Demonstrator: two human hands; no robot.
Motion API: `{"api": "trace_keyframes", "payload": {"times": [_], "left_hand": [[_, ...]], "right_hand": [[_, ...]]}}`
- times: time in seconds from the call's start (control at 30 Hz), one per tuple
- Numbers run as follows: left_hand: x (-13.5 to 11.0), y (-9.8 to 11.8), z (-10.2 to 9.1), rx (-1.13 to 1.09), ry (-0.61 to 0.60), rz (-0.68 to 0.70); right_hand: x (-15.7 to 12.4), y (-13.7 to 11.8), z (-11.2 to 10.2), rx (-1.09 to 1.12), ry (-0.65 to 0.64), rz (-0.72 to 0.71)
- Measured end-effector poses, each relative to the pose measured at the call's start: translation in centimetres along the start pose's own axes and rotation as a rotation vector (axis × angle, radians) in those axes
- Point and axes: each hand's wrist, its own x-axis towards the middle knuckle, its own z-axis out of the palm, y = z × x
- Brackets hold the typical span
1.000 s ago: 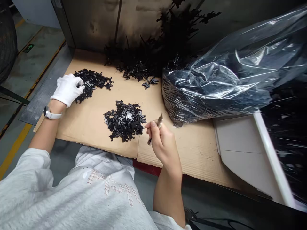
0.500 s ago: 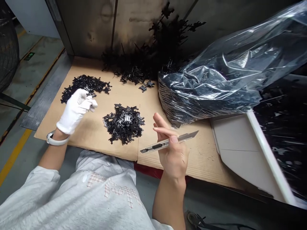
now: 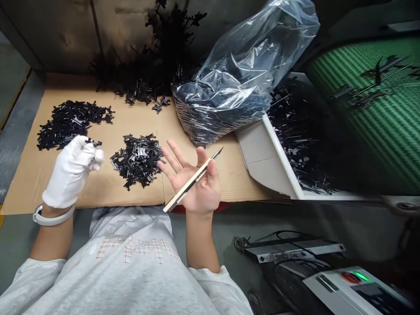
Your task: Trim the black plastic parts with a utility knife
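Observation:
My left hand [image 3: 70, 168], in a white glove, is closed on a small black plastic part [image 3: 94, 142], pinched at the fingertips. It is just in front of a heap of black plastic parts [image 3: 65, 122] on the cardboard [image 3: 98, 175]. Bare and palm up, my right hand [image 3: 197, 186] has a utility knife [image 3: 188, 184] between thumb and index finger, its blade pointing away to the right. The other fingers spread out to the left. Between my hands lies a second pile of black parts [image 3: 138, 157].
A clear plastic bag [image 3: 226, 96] full of black parts stands behind my right hand. Right of it are a white-edged box [image 3: 282, 153] of black pieces and a green conveyor belt [image 3: 370, 105]. More dark parts [image 3: 141, 83] lie against the metal wall. A machine [image 3: 357, 284] sits below.
The view has swung right, bringing the conveyor and machine into sight. My right hand has turned palm up and spread its fingers, tilting the knife more steeply. The left still pinches its part.

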Motion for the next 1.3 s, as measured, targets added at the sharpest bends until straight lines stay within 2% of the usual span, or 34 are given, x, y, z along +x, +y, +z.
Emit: {"api": "trace_keyframes", "payload": {"times": [0.13,0.33,0.63,0.77,0.87,1.03,1.2,1.3], "left_hand": [[-0.5,-0.3,-0.3,0.064,-0.024,-0.033],[-0.7,-0.9,-0.3,0.096,-0.050,-0.064],[-1.0,-1.0,-0.1,0.087,-0.079,-0.057],[-1.1,-1.0,0.1,0.083,-0.077,-0.064],[-1.1,-1.2,0.1,0.100,-0.060,-0.063],[-1.2,-1.4,0.0,0.109,-0.062,-0.057],[-1.6,-1.4,0.0,0.101,-0.085,-0.043],[-1.9,-1.4,0.4,0.106,-0.101,-0.019]], "right_hand": [[-0.1,0.0,0.0,-0.030,-0.061,0.107],[-0.4,-0.3,0.6,0.061,-0.107,0.053],[-0.7,-0.6,1.1,0.123,-0.061,0.082],[-0.8,-0.6,1.0,0.250,-0.132,0.077],[-0.8,-0.6,0.7,0.315,-0.231,0.066],[-0.9,-0.4,0.3,0.345,-0.342,0.014],[-0.9,-0.3,0.2,0.275,-0.330,-0.008],[-0.8,-0.2,0.3,0.185,-0.250,-0.004]]}}
